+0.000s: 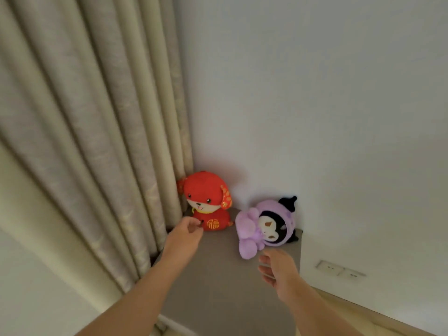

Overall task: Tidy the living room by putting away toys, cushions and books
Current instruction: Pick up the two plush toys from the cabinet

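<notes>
A red plush dog (206,202) sits upright in the corner on a grey cabinet top (218,275), facing me. Beside it on the right, a purple plush doll (264,229) with a black-and-white face lies tilted against the wall. My left hand (186,236) hovers just in front of the red dog, fingers loosely curled and holding nothing. Just below the purple doll's foot is my right hand (276,267), open with fingers apart, not touching the doll.
Beige curtains (97,141) hang along the left, reaching down beside the cabinet. A white wall (315,105) stands behind and to the right. Two wall sockets (339,270) sit low on the right wall. Wooden floor (351,318) shows at bottom right.
</notes>
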